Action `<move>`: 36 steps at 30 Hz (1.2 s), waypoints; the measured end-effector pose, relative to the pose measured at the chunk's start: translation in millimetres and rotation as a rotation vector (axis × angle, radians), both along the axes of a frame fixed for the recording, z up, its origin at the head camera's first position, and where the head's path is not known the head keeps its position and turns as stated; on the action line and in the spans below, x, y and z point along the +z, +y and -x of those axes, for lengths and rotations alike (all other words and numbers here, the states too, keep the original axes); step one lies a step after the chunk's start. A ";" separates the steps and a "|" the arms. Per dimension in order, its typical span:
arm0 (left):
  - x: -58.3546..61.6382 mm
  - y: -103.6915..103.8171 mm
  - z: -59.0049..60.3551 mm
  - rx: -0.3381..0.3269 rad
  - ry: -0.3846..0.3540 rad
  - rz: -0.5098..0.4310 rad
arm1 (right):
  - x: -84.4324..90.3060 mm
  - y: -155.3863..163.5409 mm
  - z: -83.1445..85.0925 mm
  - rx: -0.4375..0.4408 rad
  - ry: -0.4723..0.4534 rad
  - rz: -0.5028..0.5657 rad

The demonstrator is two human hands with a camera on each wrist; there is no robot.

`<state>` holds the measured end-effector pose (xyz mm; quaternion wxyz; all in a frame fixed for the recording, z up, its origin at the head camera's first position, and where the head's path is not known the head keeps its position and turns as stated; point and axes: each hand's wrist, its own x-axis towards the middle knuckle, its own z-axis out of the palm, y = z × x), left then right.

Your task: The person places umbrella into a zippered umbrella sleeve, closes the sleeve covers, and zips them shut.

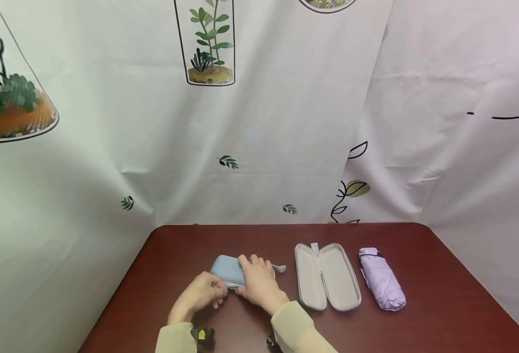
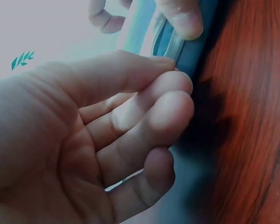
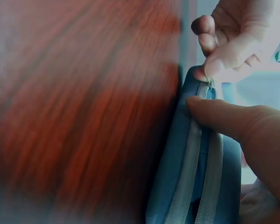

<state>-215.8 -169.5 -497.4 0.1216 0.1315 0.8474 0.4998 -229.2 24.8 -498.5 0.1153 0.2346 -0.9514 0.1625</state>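
Observation:
A blue zip case [image 1: 226, 269] lies on the table, a light strap [image 1: 279, 268] sticking out at its right end. Its zipper [image 3: 184, 179] runs along the near side, the two tapes parted with a gap between them. My left hand [image 1: 202, 292] pinches the zipper pull [image 3: 211, 85] between thumb and forefinger at the case's left corner. The left wrist view shows its other fingers curled in. My right hand [image 1: 259, 282] grips the case from above, fingers over the top and thumb on the near side beside the zipper. The case's contents are hidden.
Right of the hands, a pale grey hinged case [image 1: 308, 274] lies spread open. Beyond it is a folded lilac umbrella [image 1: 383, 284]. The red-brown table [image 1: 453, 314] ends at a printed white cloth [image 1: 259, 196] behind.

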 end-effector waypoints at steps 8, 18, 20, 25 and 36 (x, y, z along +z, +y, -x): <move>-1.5 -1.5 -1.7 -0.005 -0.010 -0.005 | -4.5 -1.7 -2.5 0.002 -0.009 0.004; -5.2 -1.4 -1.0 -0.012 -0.021 -0.031 | -7.3 0.9 -2.2 0.011 -0.040 0.042; -4.7 -1.5 0.0 -0.016 -0.012 -0.030 | -6.0 2.3 -1.1 0.025 -0.062 0.052; -4.6 -1.2 -0.6 -0.015 -0.008 -0.023 | -2.3 10.3 1.0 0.090 -0.140 0.094; -4.3 -2.9 1.5 -0.016 0.001 -0.016 | 0.4 19.5 8.0 0.141 -0.147 0.157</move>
